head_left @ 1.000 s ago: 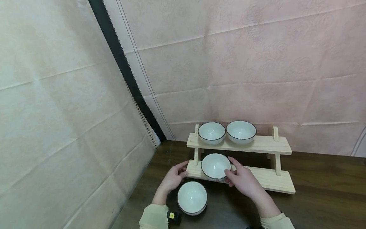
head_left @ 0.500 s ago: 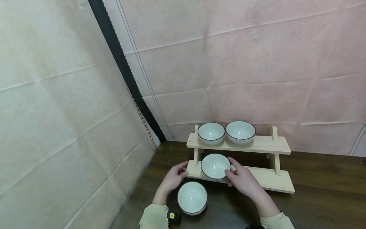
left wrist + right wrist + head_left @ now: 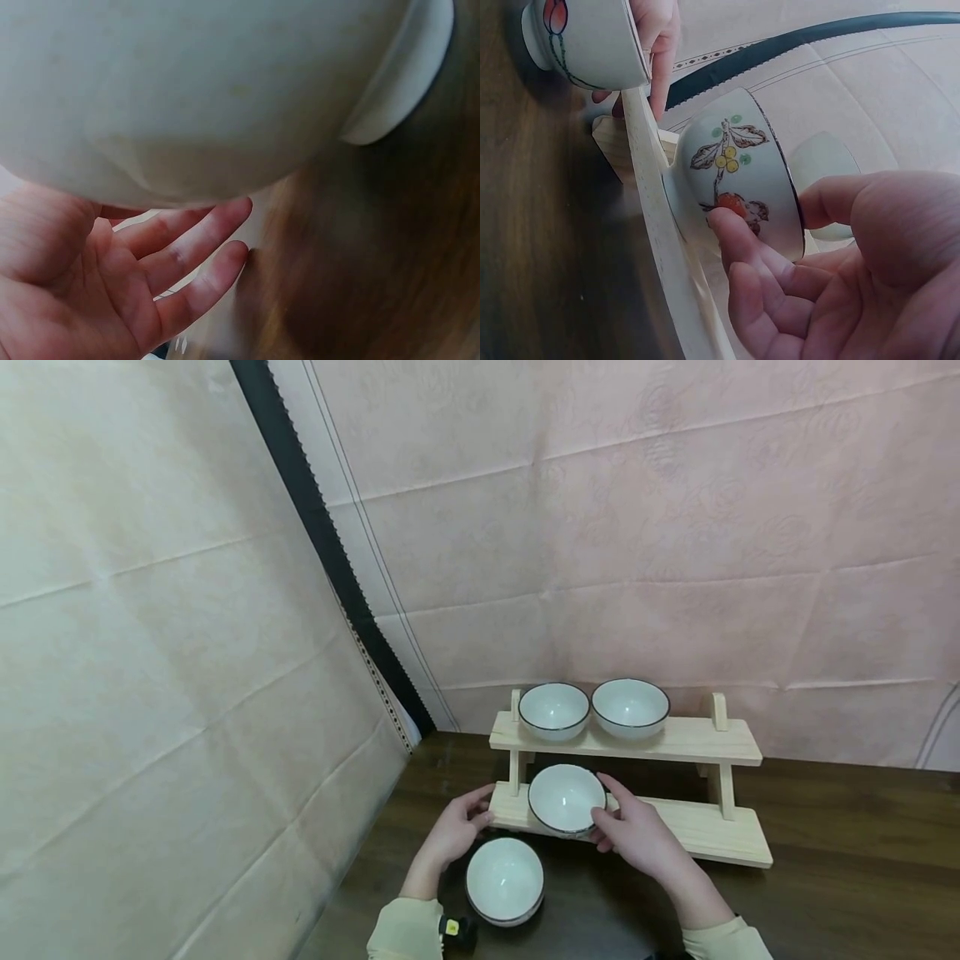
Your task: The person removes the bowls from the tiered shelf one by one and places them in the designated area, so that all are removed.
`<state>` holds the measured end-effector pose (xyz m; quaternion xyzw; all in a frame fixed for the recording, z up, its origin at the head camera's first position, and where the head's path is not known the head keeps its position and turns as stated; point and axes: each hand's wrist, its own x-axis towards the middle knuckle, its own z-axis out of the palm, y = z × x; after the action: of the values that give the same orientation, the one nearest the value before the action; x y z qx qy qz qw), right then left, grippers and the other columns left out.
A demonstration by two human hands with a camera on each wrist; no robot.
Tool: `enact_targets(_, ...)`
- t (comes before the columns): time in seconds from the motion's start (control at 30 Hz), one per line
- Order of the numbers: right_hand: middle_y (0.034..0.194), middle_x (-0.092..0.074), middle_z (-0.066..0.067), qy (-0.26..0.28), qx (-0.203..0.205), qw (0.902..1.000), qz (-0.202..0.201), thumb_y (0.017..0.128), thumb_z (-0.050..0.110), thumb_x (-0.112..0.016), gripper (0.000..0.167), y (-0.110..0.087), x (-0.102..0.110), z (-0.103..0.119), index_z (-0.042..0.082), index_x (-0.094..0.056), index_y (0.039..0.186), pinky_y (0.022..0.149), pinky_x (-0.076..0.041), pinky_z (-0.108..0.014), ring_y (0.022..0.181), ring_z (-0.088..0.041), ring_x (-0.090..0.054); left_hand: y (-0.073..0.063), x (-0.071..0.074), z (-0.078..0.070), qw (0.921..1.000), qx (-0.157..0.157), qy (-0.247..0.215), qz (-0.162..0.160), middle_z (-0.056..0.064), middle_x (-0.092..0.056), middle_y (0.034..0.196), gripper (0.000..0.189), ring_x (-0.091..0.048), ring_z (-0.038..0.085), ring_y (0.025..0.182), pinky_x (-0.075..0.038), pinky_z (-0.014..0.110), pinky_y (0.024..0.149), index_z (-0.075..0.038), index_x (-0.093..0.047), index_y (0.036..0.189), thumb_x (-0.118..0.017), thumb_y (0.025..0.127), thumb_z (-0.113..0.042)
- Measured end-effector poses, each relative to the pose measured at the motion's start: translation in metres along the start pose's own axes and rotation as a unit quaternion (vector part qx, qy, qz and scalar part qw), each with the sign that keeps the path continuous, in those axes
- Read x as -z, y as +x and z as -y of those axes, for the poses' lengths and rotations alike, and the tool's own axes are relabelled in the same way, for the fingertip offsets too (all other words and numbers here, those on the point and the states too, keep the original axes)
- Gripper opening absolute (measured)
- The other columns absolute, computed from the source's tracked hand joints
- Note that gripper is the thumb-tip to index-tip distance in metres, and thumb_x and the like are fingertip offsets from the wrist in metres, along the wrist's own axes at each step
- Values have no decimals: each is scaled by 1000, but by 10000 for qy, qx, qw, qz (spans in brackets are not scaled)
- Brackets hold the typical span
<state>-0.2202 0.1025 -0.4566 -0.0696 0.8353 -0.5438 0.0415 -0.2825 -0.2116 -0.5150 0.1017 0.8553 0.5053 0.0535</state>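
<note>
On the lower board of a two-tier wooden rack (image 3: pixel 697 827) stands a white dark-rimmed bowl (image 3: pixel 564 797). My right hand (image 3: pixel 641 835) grips its right side, thumb at the rim and fingers against the outer wall. The right wrist view shows painted leaves and fruit on this bowl (image 3: pixel 742 161). At the left end of the lower board, my left hand (image 3: pixel 450 831) has its fingertips right at the wood. Its fingers (image 3: pixel 184 255) look loosely extended in the left wrist view, partly hidden behind a second bowl (image 3: pixel 187 97), which stands in front of the rack.
Two more white bowls, a left one (image 3: pixel 555 710) and a right one (image 3: pixel 632 706), stand side by side on the upper board. The nearer bowl (image 3: pixel 504 881) sits on the dark wooden table (image 3: pixel 840 877) between the forearms. Pale cloth walls (image 3: pixel 675 527) rise behind and at left.
Both hands and the bowls hold nearly the same places; the head view has shifted very slightly.
</note>
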Motion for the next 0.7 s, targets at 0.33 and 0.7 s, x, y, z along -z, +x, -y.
enact_targets(0.33,81,-73,-8,125,-85,9998,-125,102,5,-58,61,0,-2,-3,-5,-38,159,69,-61,-41,70,-23,-70,-3,0,1,10000,26,-31,8,7,-68,115,49,-66,22,99,-61,43,81,-10,-56,155,-63,107,-6)
enact_targets(0.7,79,-71,-10,350,-236,9989,-192,103,2,-57,58,2,0,-4,-6,-38,158,69,-62,-45,68,-23,-69,-3,0,-1,9999,-132,-66,-31,9,-69,112,49,-68,22,95,-60,46,79,-7,-56,155,-63,106,-3)
